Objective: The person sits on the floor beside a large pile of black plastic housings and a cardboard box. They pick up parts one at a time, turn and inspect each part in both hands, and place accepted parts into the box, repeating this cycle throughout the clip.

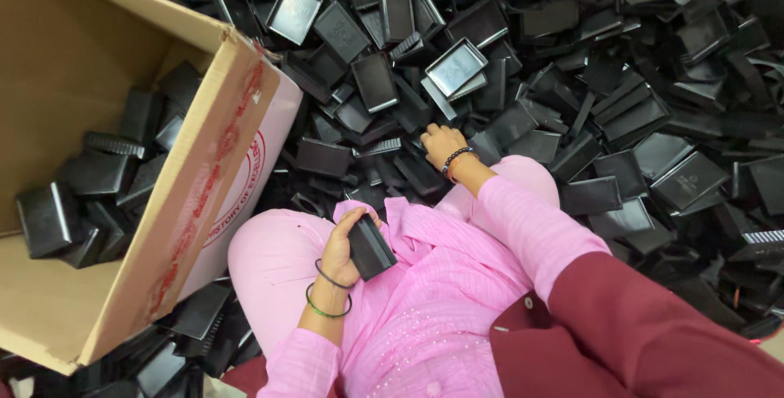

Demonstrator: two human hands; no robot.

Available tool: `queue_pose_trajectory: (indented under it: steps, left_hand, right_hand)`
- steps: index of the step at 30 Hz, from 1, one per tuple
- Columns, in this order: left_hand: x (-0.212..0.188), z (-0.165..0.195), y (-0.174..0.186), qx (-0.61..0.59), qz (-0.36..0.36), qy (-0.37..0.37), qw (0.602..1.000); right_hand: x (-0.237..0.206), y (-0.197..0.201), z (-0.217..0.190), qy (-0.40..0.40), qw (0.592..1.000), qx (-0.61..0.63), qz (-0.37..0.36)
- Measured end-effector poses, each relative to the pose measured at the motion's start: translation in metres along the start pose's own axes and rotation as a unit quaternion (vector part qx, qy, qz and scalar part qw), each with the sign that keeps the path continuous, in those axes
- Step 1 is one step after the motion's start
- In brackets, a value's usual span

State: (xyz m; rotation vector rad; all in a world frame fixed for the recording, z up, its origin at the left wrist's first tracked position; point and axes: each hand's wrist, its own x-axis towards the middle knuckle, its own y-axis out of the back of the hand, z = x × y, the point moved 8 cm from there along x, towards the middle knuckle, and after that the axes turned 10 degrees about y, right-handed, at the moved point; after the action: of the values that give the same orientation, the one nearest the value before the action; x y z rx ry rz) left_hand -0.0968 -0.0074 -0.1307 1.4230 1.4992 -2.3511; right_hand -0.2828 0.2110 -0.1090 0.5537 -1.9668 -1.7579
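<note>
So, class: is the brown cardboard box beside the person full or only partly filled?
Partly filled. The brown cardboard box holds a loose layer of black plastic trays at the bottom, with bare inner walls showing above them.

**One box, two hands, trays past counting**

One open cardboard box [196, 202] holds roughly a dozen visible black plastic trays [49, 217]. The surrounding floor heap [621, 120] holds far too many to count. Two hands show; three wrist bangles [329, 296].

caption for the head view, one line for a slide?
Seated person's left hand holds a black tray while the right hand reaches into the tray pile beside a cardboard box.
</note>
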Motion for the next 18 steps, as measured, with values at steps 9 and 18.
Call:
queue_pose_trajectory:
  steps: [9, 18]
  left_hand:
    - [-0.054, 0.031, -0.024, 0.226, 0.072, -0.148, 0.96]
    - [-0.01, 0.028, -0.062, 0.193, -0.019, -0.235, 0.952]
  right_hand:
    - [-0.045, 0.07, -0.049, 0.016, 0.888, 0.458, 0.045]
    - [-0.062, 0.125, -0.126, -0.047, 0.86, 0.478, 0.17]
